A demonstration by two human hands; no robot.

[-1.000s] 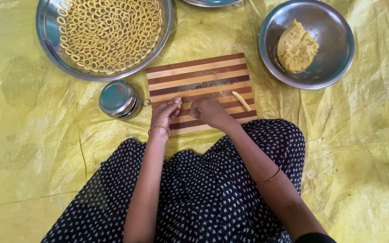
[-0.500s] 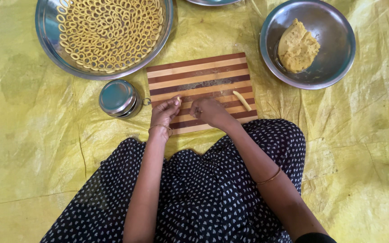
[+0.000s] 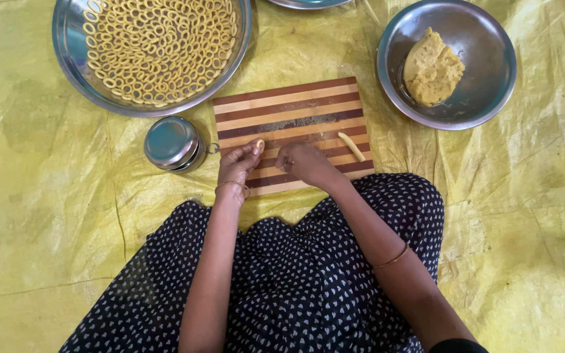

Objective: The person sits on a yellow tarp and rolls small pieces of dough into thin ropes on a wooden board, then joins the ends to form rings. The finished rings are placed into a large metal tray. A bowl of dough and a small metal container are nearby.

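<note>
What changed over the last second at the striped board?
The left hand now shows a small dough piece pinched at its fingertips, which was not visible before. The right hand stays beside it on the striped board. The dough stick, small tin, ring tray and dough bowl have not moved.

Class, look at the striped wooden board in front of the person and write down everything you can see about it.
The wooden board is rectangular, made of alternating light and dark brown strips running along its length. It lies flat, slightly tilted, on the yellow sheet, between two steel dishes. A short roll of dough rests near its right edge. The left hand and right hand are over its near edge, which meets the person's lap.
</note>
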